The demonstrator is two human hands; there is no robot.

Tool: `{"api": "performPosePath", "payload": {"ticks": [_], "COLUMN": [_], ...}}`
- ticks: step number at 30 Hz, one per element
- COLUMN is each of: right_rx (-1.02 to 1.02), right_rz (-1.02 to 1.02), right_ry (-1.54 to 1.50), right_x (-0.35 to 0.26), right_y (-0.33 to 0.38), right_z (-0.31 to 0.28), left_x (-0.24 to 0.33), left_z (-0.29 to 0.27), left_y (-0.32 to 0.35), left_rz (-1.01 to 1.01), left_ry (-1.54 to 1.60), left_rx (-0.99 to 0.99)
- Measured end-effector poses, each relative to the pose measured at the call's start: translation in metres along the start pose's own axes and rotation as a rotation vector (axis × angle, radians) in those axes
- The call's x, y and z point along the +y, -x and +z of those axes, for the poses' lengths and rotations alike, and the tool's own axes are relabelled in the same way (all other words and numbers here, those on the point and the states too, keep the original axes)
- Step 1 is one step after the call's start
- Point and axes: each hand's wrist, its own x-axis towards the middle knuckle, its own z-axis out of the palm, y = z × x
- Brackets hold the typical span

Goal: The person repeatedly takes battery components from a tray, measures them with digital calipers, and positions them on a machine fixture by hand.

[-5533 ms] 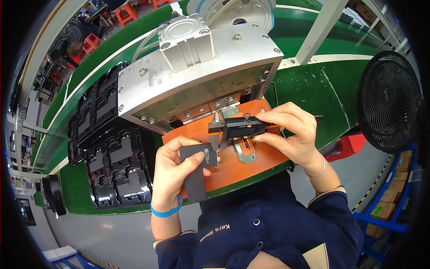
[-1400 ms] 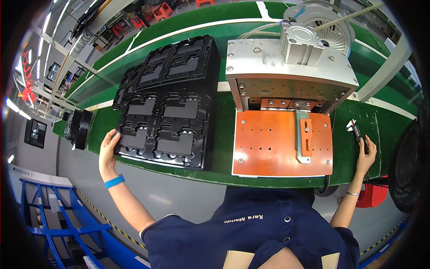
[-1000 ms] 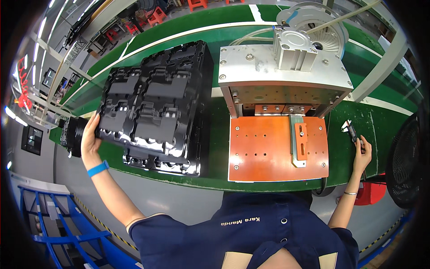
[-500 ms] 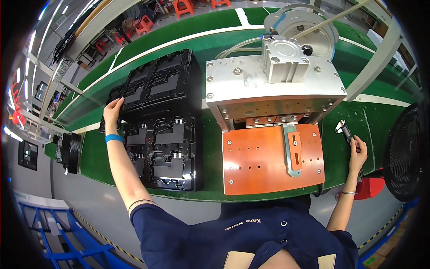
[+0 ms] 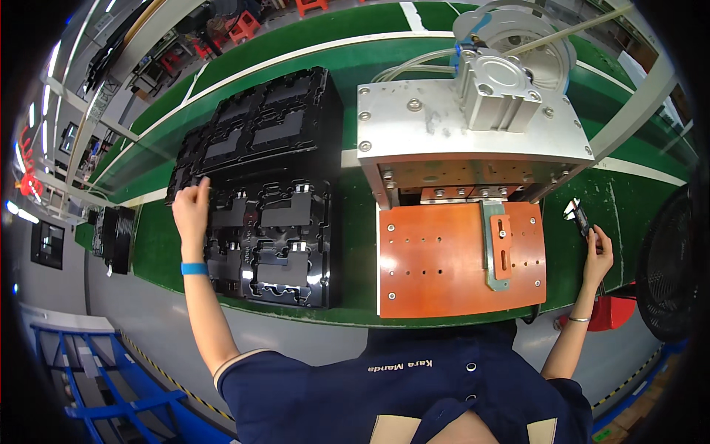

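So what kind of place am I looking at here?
Most likely a factory assembly line. A long green workbench carries black moulded part trays and a metal press fixture over an orange jig plate. The left hand rests on the trays; the right hand holds a small tool.

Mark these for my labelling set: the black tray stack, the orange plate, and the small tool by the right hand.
black tray stack (image 5: 277, 229): head view, on the top tray's middle.
orange plate (image 5: 433, 259): head view, on its bare left half.
small tool (image 5: 578, 216): head view, on its body.
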Motion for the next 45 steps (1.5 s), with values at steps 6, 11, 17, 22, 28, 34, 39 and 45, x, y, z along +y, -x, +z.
{"api": "performPosePath", "payload": {"ticks": [6,11,17,22,28,34,39,45], "right_rx": [0.013,0.023,0.111,0.12,-0.388,-0.766,-1.43,-1.112], "right_rz": [0.002,0.03,-0.01,-0.154,-0.875,-1.226,-1.029,-1.101], "right_ry": [-0.051,-0.197,-0.058,-0.262,-0.476,-0.367,0.103,-0.388], "right_x": [0.02,0.031,0.02,-0.104,-0.297,-0.405,-0.456,-0.437], "right_y": [-0.005,-0.006,-0.011,-0.015,0.008,0.05,0.046,0.081], "right_z": [-0.001,0.003,-0.021,-0.021,-0.028,0.016,0.027,0.043], "left_x": [0.024,0.021,0.06,0.206,0.312,0.362,0.36,0.347], "left_z": [0.003,0.005,-0.033,-0.08,-0.052,-0.054,-0.052,-0.063], "left_y": [0.032,0.028,0.026,0.071,0.112,0.109,0.106,0.083], "left_rz": [0.355,0.365,0.232,0.414,1.079,1.22,1.183,1.076], "left_ry": [-0.016,-0.068,-0.07,0.149,0.149,-0.008,-0.196,0.059], "left_rx": [-0.092,-0.097,0.054,-0.066,-0.152,-0.275,-0.271,-0.406]}}
